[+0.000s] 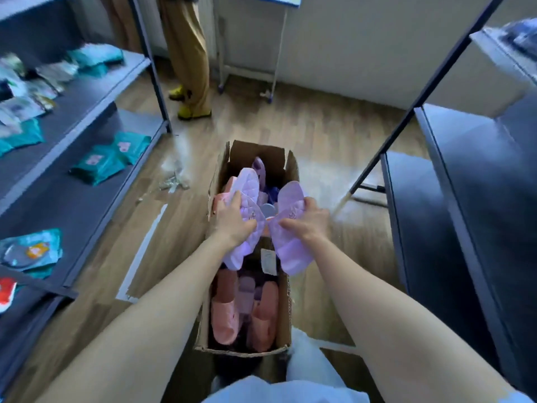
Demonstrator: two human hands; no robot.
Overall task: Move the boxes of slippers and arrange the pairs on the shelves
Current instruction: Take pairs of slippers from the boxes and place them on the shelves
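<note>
Holding one pale lilac quilted plastic slipper in each hand, the person stands over a long open brown cardboard box (286, 312) on the wood-plank floor (319, 132). The left hand (231, 221) curls its fingers around the strap of the left lilac slipper (248, 181). The right hand (309, 219) grips the right lilac slipper (290, 248) the same way. The hands are apart, each clamped on its own slipper. Both slippers hang above the middle of the box, their near parts close together and their far ends fanning outward; whether they touch I cannot tell.

Inside the box, at the near end, lie salmon-pink plastic slippers (223, 318) with more purple ones between and behind them. A dark metal shelving unit (58, 199) on the left carries flat teal packets (98, 167). Another dark shelving unit (465, 199) stands on the right. At the far side of the room a second person in loose tan trousers (189, 53) and yellow shoes (191, 112) is standing.
</note>
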